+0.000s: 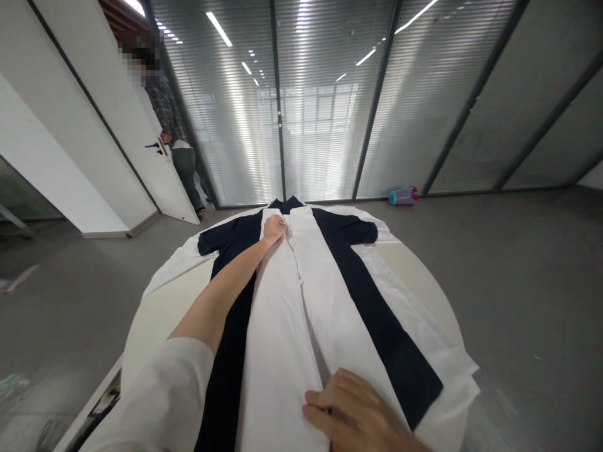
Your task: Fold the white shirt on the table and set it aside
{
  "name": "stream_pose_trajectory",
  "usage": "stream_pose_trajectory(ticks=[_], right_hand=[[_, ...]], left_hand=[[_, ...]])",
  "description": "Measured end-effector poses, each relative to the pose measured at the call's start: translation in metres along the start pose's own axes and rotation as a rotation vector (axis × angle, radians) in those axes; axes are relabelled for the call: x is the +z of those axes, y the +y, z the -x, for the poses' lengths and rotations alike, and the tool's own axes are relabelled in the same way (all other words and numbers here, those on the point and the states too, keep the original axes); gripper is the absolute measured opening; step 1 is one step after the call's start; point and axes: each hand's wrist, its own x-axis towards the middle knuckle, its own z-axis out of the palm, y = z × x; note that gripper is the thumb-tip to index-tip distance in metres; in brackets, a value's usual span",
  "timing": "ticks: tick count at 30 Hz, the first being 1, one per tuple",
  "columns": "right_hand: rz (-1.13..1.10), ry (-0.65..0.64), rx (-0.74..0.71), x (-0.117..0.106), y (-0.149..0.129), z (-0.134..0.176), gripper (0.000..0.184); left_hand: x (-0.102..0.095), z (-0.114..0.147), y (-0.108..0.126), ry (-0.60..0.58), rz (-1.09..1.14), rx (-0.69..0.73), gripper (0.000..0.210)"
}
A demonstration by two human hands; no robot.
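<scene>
A white and navy shirt point(330, 301) lies flat on a round white table point(424, 276), collar at the far side. My left hand point(274, 228) reaches far across and pinches the white front panel near the collar. My right hand point(351, 411) rests flat at the near end, its fingers pressing the white fabric by the front opening. White panels run down the middle, with navy bands on either side of them.
A person point(172, 125) stands at a white door point(141, 144) at the back left. Glass partition walls with blinds run behind the table. A small blue and pink object point(403, 196) lies on the grey floor by the glass.
</scene>
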Motion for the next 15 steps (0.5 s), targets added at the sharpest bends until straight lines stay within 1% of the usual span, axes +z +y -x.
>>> stream_pose_trajectory(ticks=[7, 11, 13, 15], right_hand=[[-0.043, 0.039, 0.033, -0.01, -0.002, 0.001, 0.036], [-0.074, 0.077, 0.054, -0.006, -0.001, 0.003, 0.034], [-0.09, 0.052, 0.101, -0.001, 0.0, 0.006, 0.027], [-0.085, -0.008, 0.151, 0.005, 0.001, 0.01, 0.019]], left_hand=[[0.002, 0.007, 0.015, -0.024, -0.121, 0.059, 0.012], [0.006, 0.008, 0.017, -0.033, -0.164, 0.079, 0.015], [0.009, 0.009, 0.016, -0.029, -0.179, 0.092, 0.018], [0.012, 0.011, 0.013, -0.025, -0.191, 0.106, 0.021]])
